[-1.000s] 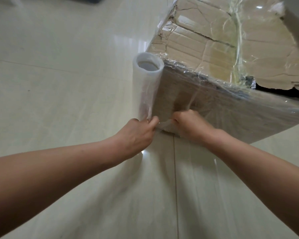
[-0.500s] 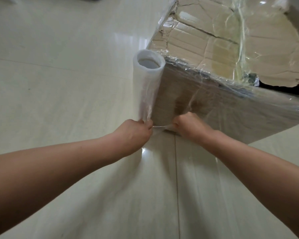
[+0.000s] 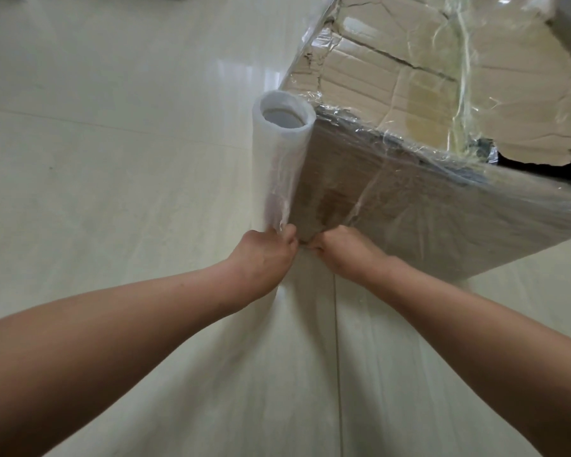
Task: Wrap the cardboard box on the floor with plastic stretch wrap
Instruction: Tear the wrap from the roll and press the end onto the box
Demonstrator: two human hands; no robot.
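Note:
A worn brown cardboard box (image 3: 419,199) stands on the floor at the upper right, its top and near side covered in shiny clear film. A white roll of stretch wrap (image 3: 279,159) stands upright against the box's near left corner. My left hand (image 3: 264,255) grips the bottom of the roll. My right hand (image 3: 340,249) is closed on the film at the bottom edge of the box, right beside the left hand. The fingertips of both hands are hidden.
Glossy pale floor tiles (image 3: 112,159) spread to the left and in front of the box, with a grout line (image 3: 338,357) running toward me. The box top has a torn dark hole (image 3: 541,164) at its right.
My two hands have drawn closer together at the bottom corner of the box. The roll has stayed upright at the corner.

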